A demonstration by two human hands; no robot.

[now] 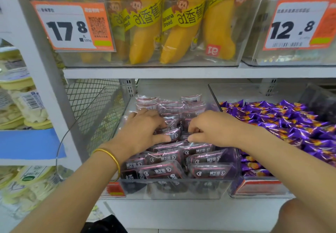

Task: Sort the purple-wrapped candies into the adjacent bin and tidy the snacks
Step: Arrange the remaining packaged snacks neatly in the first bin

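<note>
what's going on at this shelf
A person has both bare hands in the clear bin of dark, pink-edged snack packets on the lower shelf. The left hand lies spread over the packets, thumb pressing one. The right hand has its fingers curled, apparently pinching a packet in the middle. The purple-wrapped candies fill the neighbouring bin on the right, with neither hand touching them. Banana bread packs sit above.
</note>
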